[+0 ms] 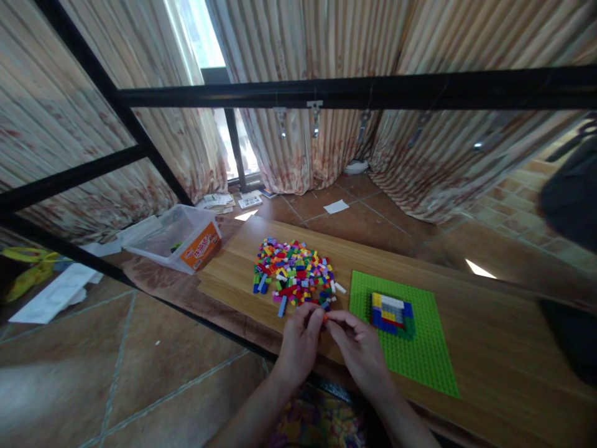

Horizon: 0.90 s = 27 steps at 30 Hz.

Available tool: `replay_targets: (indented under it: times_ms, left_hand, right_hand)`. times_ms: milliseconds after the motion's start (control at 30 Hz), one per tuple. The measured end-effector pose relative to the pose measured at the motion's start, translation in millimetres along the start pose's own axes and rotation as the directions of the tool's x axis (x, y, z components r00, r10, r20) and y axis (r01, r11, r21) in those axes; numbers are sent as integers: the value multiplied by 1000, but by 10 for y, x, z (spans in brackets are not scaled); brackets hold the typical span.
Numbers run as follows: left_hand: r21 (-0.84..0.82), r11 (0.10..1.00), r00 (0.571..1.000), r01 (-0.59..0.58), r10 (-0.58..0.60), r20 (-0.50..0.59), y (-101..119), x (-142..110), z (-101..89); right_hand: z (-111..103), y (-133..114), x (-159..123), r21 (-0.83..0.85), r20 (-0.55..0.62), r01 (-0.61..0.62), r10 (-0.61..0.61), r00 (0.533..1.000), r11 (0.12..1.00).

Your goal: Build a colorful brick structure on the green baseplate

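Observation:
My left hand (300, 341) and my right hand (358, 343) meet over the table's near edge, thumbs and fingers pinched together. Between their fingertips is a small orange toy brick (325, 317), mostly covered by the fingers. Just beyond them spreads a pile of loose toy bricks (293, 270) in many colours, with a long blue brick (282, 306) at its near side. To the right of my right hand lies a green studded baseplate (420, 367). On it stands a low stepped block of bricks (392, 313) in blue, yellow, white, red, grey and green.
The wooden table (494, 336) runs across in front of me. A clear plastic box (163, 239) with an orange label stands at its left end. A black metal frame (280, 93) crosses beyond the table, before striped curtains (354, 50). Papers (336, 206) lie on the tiled floor.

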<state>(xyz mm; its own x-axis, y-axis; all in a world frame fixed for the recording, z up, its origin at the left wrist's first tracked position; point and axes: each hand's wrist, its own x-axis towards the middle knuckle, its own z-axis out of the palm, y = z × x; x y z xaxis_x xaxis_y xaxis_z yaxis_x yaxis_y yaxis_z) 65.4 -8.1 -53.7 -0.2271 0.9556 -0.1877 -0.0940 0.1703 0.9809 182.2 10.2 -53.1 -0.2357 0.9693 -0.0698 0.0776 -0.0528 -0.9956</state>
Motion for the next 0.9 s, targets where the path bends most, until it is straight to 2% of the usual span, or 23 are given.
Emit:
replay_targets:
  times_ms: [167,333,433,700,900]
  left_hand:
    - [-307,937,985,168,-172,14,24,18,83]
    - [-431,854,955,292,-284,85,49,-12,113]
    - [-428,859,957,279,-284,53,60,-7,131]
    - [-404,897,972,179,-224,-66,76,54,227]
    - [-475,857,970,200,-240,-25,79,97,198]
  right_hand:
    - [-27,-9,4,95,-21,-39,42,999,995]
    - [-43,-4,22,123,-67,-80,89,994,989]
    - [-46,14,33,143,-72,-107,119,990,984]
    - [17,82,65,361,-15,-160,177,984,919]
    - [40,84,73,526,41,-216,229,973,823]
